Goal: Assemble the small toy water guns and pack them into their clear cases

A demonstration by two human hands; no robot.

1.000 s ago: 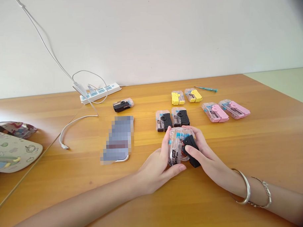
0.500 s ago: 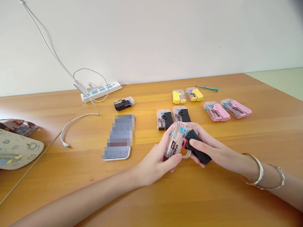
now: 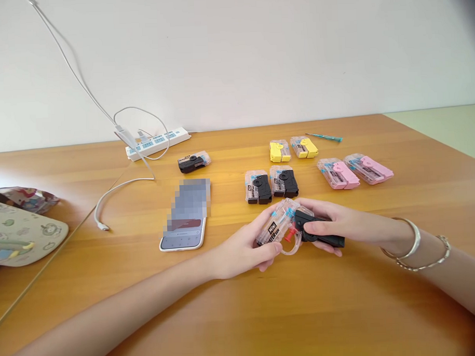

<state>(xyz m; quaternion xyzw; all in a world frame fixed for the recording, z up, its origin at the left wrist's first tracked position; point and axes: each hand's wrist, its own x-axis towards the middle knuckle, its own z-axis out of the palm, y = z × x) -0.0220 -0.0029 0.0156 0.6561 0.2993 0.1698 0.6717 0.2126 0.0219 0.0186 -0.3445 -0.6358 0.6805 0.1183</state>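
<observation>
Both hands at lower centre of frame, over a wooden table [image 3: 343, 304], on a clear toy water gun [image 3: 276, 229] printed "MINI WATER GUN". Gun held just above the tabletop, long axis running roughly left to right, tilted slightly, clear body toward frame left, black grip [image 3: 325, 238] pointing right. Left hand [image 3: 244, 253] closed around the clear body from below, fingers curled under, thumb across the near side. Right hand [image 3: 335, 226] closed on the black grip from the right, fingers over its top. Neither hand is nearer; each holds its own end, and they nearly meet around a red trigger [image 3: 289, 235] inside a clear trigger guard. Fingers hide the join of grip and body, so the fit there is hard to judge. Beyond the hands, upper centre to right: paired black, yellow and pink water guns [image 3: 337, 174] in rows, and a small screwdriver [image 3: 324, 138] behind them. Left of the hands, a phone [image 3: 183, 229] with a blurred screen; upper left, a white power strip [image 3: 157, 143].
</observation>
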